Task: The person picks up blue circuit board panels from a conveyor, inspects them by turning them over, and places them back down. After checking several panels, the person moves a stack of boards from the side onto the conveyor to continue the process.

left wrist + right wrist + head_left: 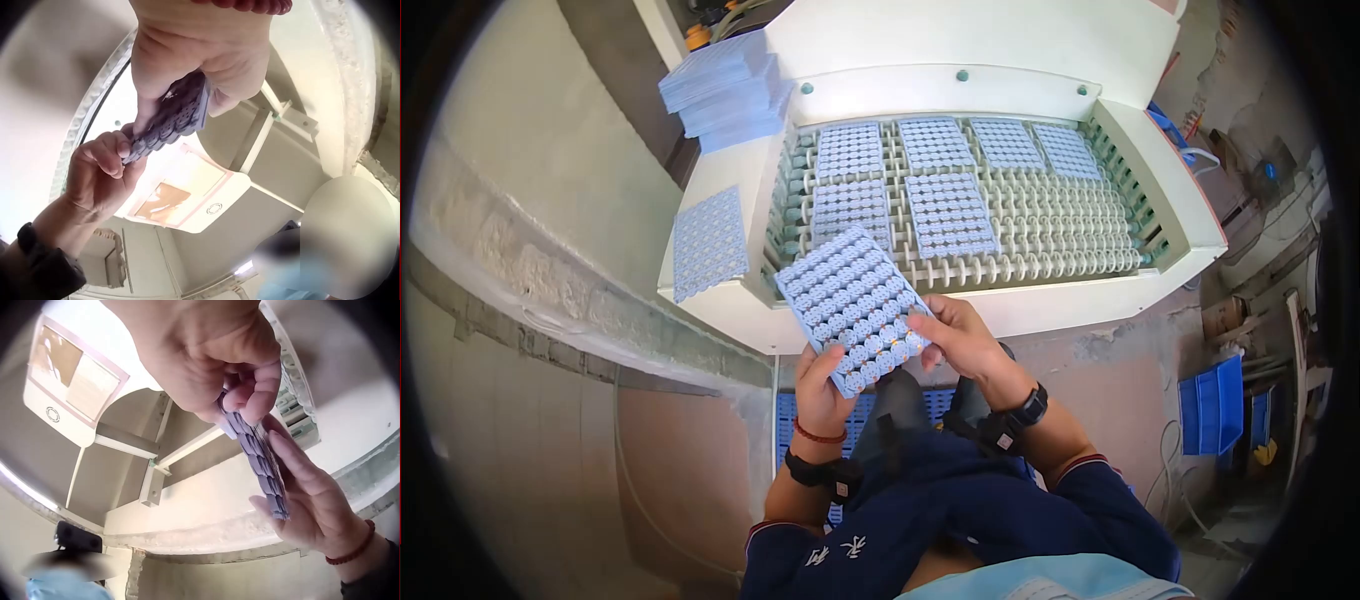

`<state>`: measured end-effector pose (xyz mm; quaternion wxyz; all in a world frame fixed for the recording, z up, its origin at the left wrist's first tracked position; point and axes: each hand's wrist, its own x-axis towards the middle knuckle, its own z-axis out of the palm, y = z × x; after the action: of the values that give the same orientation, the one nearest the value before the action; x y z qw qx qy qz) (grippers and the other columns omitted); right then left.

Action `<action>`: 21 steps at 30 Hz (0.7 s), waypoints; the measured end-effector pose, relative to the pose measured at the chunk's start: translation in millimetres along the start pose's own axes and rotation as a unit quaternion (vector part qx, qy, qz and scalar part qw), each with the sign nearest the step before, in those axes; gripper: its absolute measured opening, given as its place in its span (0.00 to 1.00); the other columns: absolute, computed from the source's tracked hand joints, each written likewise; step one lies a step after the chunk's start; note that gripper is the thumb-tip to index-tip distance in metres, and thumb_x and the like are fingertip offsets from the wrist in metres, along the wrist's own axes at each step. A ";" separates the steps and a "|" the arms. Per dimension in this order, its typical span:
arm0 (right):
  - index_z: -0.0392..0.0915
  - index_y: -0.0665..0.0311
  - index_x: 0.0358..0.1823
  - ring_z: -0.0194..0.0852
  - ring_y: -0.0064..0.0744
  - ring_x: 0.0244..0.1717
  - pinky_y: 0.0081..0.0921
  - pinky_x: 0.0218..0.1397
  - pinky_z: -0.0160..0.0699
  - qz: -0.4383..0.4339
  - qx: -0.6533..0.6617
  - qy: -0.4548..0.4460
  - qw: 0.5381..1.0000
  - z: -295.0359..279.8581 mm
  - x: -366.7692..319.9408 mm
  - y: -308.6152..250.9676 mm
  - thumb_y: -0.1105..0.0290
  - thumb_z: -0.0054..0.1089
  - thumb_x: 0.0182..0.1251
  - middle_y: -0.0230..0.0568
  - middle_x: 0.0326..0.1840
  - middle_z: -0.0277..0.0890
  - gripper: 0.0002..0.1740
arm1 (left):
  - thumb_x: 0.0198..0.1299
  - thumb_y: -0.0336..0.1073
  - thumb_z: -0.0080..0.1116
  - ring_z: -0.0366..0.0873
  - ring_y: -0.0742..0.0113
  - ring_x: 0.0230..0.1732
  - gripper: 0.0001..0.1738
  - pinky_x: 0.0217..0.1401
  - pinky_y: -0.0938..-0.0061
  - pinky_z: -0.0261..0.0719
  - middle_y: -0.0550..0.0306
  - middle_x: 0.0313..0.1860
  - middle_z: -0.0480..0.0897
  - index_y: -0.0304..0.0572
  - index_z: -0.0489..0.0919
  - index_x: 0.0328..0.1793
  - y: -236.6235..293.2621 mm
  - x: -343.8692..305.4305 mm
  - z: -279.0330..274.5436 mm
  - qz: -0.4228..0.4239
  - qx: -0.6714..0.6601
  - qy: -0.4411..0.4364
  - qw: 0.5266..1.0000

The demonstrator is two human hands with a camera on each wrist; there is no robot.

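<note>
Both hands hold a light-blue circuit board panel (855, 300), a tilted sheet with rows of small round pieces. My left hand (822, 388) pinches its lower left corner, thumb on the upper face. At the right edge, my right hand (962, 338) grips it with the thumb on top and the other fingers curled at the edge. Seen edge-on in the left wrist view, the panel (178, 119) runs between the two hands. Its scalloped edge (261, 465) shows below the right hand in the right wrist view.
Ahead stands a white machine (1050, 300) with a bed of wheeled rollers (1060, 225). Several similar panels (950, 215) lie on the rollers. A stack of panels (725, 90) and a single panel (710, 245) rest on its left side. Blue bins (1212, 405) stand at right.
</note>
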<state>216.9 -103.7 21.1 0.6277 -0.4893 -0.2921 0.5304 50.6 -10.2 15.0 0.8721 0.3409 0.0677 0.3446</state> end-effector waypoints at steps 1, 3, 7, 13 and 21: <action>0.72 0.71 0.40 0.67 0.17 0.17 0.12 0.18 0.68 -0.003 0.001 0.004 1.000 -6.1 -7.4 1.0 0.60 0.58 0.59 0.35 0.26 0.74 0.19 | 0.54 0.33 0.47 0.69 0.51 0.57 0.32 0.57 0.61 0.70 0.41 0.59 0.66 0.28 0.54 0.64 -5.2 2.8 4.2 -0.025 0.023 0.037 0.999; 0.71 0.71 0.41 0.68 0.15 0.18 0.12 0.20 0.69 -0.036 -0.084 0.017 0.996 -21.3 -18.8 -1.0 0.59 0.58 0.60 0.35 0.25 0.74 0.20 | 0.51 0.27 0.47 0.71 0.51 0.55 0.30 0.56 0.60 0.71 0.41 0.56 0.69 0.28 0.58 0.62 -15.6 6.4 11.5 -0.026 -0.017 0.037 0.999; 0.74 0.70 0.37 0.66 0.12 0.17 0.11 0.18 0.65 -0.022 -0.169 0.077 0.982 -50.7 -36.1 -6.1 0.62 0.58 0.60 0.31 0.19 0.71 0.15 | 0.50 0.21 0.46 0.73 0.51 0.52 0.26 0.56 0.60 0.71 0.44 0.53 0.72 0.29 0.63 0.59 -31.9 6.5 12.2 -0.059 -0.007 0.067 0.996; 0.78 0.64 0.30 0.61 0.12 0.13 0.10 0.14 0.60 -0.038 -0.159 0.211 0.964 -92.3 -41.5 -19.4 0.66 0.60 0.58 0.27 0.15 0.68 0.09 | 0.50 0.22 0.46 0.73 0.51 0.52 0.27 0.55 0.62 0.73 0.43 0.53 0.72 0.28 0.62 0.60 -42.1 2.7 13.2 -0.028 0.028 0.099 0.994; 0.78 0.69 0.30 0.69 0.34 0.17 0.29 0.25 0.69 -0.189 -0.518 0.441 0.708 -213.2 -3.0 -57.4 0.66 0.62 0.51 0.39 0.17 0.72 0.11 | 0.49 0.24 0.50 0.74 0.51 0.51 0.27 0.52 0.60 0.74 0.40 0.52 0.73 0.27 0.63 0.58 -35.7 -3.0 -5.3 -0.084 -0.014 0.010 0.996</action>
<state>426.8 -169.0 -0.1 0.4201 -0.8504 -0.2970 -0.1101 66.3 -28.2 -12.3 0.9017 0.3187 0.1002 0.2744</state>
